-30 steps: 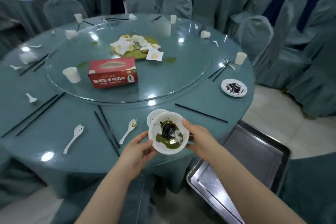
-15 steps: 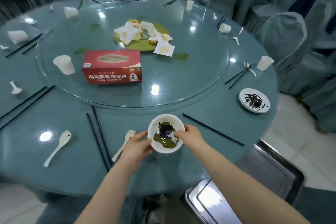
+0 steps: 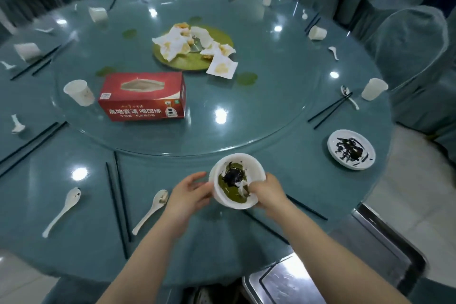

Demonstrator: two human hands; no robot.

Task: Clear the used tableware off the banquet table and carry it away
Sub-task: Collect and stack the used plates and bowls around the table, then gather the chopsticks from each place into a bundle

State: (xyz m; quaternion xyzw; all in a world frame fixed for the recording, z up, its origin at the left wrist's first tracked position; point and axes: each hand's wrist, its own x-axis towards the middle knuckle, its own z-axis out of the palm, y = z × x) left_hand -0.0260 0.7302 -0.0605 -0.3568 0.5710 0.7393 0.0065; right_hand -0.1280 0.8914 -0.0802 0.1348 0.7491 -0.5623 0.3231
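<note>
Teal-covered chairs [image 3: 404,39] ringing round table [image 3: 308,180], pale tiled floor [image 3: 419,187]

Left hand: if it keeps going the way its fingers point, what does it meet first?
The left hand points right, at the white bowl of green and black leftovers; its fingertips look already at the bowl's wall, though contact is unclear.
</note>
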